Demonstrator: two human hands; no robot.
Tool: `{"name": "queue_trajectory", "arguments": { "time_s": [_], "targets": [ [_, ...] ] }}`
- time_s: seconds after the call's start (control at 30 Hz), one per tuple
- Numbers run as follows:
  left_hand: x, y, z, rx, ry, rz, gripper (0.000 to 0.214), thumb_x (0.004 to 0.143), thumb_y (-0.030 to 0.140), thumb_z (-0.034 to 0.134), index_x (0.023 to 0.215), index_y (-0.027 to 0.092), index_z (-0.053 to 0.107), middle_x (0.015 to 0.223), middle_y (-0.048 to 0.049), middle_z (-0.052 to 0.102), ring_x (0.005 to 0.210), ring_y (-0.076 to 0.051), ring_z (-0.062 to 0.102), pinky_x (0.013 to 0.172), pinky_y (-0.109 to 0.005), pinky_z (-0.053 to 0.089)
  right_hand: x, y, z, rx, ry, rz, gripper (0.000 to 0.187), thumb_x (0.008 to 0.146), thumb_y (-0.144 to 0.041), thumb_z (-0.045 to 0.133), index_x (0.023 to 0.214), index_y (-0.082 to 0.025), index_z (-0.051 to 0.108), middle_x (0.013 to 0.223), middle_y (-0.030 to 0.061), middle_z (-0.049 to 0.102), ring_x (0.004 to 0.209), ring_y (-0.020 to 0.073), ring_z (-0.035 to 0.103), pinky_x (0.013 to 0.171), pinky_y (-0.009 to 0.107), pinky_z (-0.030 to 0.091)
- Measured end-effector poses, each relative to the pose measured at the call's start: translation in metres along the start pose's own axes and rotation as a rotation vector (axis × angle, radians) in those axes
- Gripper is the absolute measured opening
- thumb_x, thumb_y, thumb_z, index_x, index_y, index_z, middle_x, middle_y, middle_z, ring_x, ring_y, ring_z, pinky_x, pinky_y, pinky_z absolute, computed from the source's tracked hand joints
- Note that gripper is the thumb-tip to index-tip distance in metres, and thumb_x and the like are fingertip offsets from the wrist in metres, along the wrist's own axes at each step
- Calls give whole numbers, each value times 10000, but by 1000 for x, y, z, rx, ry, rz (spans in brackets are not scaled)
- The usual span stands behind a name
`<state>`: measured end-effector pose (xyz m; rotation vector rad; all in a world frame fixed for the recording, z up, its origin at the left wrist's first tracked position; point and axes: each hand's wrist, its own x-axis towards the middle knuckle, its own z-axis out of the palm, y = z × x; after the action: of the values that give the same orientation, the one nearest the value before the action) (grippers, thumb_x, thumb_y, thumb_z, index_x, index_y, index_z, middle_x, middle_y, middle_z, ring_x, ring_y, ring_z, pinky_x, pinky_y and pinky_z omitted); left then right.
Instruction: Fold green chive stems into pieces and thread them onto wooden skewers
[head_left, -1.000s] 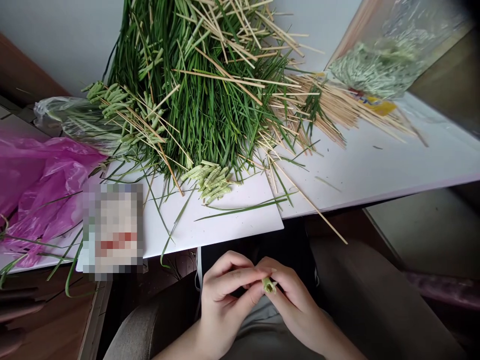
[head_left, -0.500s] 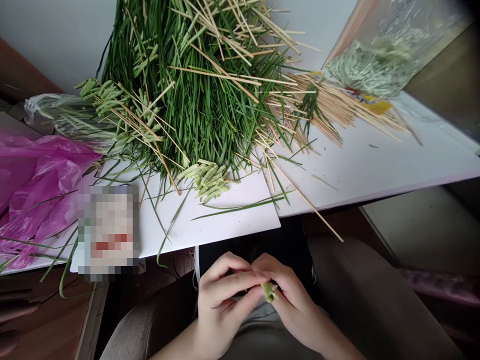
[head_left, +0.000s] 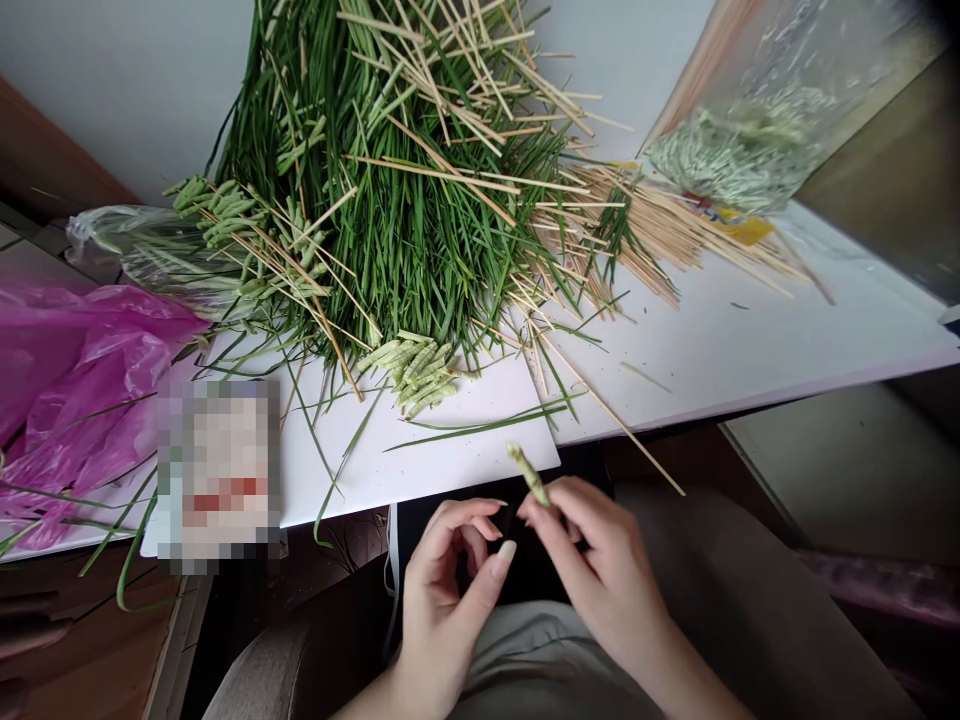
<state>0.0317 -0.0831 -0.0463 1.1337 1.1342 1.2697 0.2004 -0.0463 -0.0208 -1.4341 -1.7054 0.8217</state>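
The right grip [head_left: 604,565] pinches a short plaited piece of pale green leaf [head_left: 529,475] between thumb and fingertips, holding it up just short of the near edge of a white board [head_left: 469,455]. The left grip [head_left: 454,600] is spread and empty, its fingers loosely curled near the right one and not touching the piece.

The finished work looks like the smaller share so far. A small pile of plaited pale green pieces [head_left: 410,370] lies on the board, a second cluster of them [head_left: 225,210] sits on the left flank of the heap, and a clear plastic bag [head_left: 731,150] at the far right holds many more. Much seems left: a far larger heap of long green blades [head_left: 390,230] spreads over the white bench [head_left: 735,340], apparently unworked. Thin wooden sticks [head_left: 660,235] lie fanned out to its right, with loose ones scattered over the blades. A second clear bag [head_left: 127,245] and a crumpled magenta plastic bag [head_left: 82,370] lie at the left, beside a blurred block [head_left: 217,475] too obscured to identify
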Motion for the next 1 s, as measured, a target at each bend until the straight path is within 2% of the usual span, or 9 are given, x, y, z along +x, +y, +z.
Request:
{"name": "queue_trajectory", "arguments": {
  "time_s": [0.1, 0.17, 0.2, 0.27, 0.37, 0.5, 0.7, 0.83, 1.0],
  "targets": [
    [-17, -14, 10, -104, 58, -136, 199, 889, 340, 779, 1066, 249, 776, 810, -11, 626, 655, -109, 534, 617, -198, 487, 45, -20, -21, -529, 332, -139, 459, 1006, -529, 603, 1213, -127, 682, 1067, 216, 681, 990, 412, 614, 835, 511, 462],
    [-28, -29, 15, -190, 166, -249, 245, 875, 416, 781, 1026, 224, 775, 776, -13, 621, 627, -113, 520, 580, -202, 463, 41, -29, -13, -605, 614, -165, 834, 905, -595, 730, 1521, -103, 460, 1374, 293, 540, 1271, 540, 458, 979, 632, 400],
    [-32, -36, 15, -241, 278, -264, 288, 870, 467, 772, 1011, 216, 770, 760, -6, 614, 581, -101, 488, 540, -199, 432, 26, -29, 0, -514, 667, -179, 751, 957, -469, 715, 1579, -194, 395, 1425, 243, 517, 1323, 487, 452, 1040, 603, 396],
    [-33, -49, 9, -326, 342, -361, 357, 833, 503, 790, 992, 186, 751, 773, -12, 626, 544, -94, 479, 499, -205, 395, -19, -15, 41, -234, 651, -245, 450, 1067, -305, 499, 1514, -344, 473, 1330, 145, 583, 1213, 371, 565, 975, 519, 482],
    [-24, -57, -6, -445, 485, -495, 399, 806, 533, 771, 993, 186, 710, 798, -10, 643, 544, -101, 496, 488, -212, 398, -78, 26, 106, 194, 498, -89, 383, 1065, -299, 464, 1443, -314, 522, 1379, 140, 565, 1155, 342, 592, 853, 473, 547],
    [-20, -51, -17, -587, 444, -513, 387, 754, 477, 797, 979, 179, 696, 776, 1, 648, 548, -101, 500, 490, -216, 400, -97, 49, 136, 424, 498, -23, 314, 1070, -315, 491, 1365, -317, 597, 1391, 106, 563, 1137, 289, 587, 889, 429, 525],
    [-30, -53, -11, -801, 394, -803, 404, 716, 430, 819, 969, 136, 706, 822, -54, 705, 608, -132, 595, 544, -235, 437, -81, 21, 124, 999, 449, 358, 387, 1067, -472, 425, 1341, -286, 624, 1346, 98, 655, 1211, 274, 615, 1013, 453, 514],
    [-27, -49, -14, -856, 467, -796, 294, 759, 382, 767, 909, 137, 703, 745, -14, 667, 552, -99, 553, 540, -221, 432, -74, 21, 96, 1043, 553, 181, 316, 1024, -431, 488, 1193, -275, 705, 1160, 72, 718, 1022, 240, 678, 818, 382, 572],
    [-20, -51, -18, -844, 493, -722, 234, 779, 368, 694, 873, 154, 697, 731, 6, 629, 560, -102, 533, 519, -225, 422, -87, 52, 28, 934, 654, 194, 282, 945, -493, 571, 1072, -304, 738, 1046, 24, 722, 933, 221, 666, 753, 358, 576]
  ]
}}
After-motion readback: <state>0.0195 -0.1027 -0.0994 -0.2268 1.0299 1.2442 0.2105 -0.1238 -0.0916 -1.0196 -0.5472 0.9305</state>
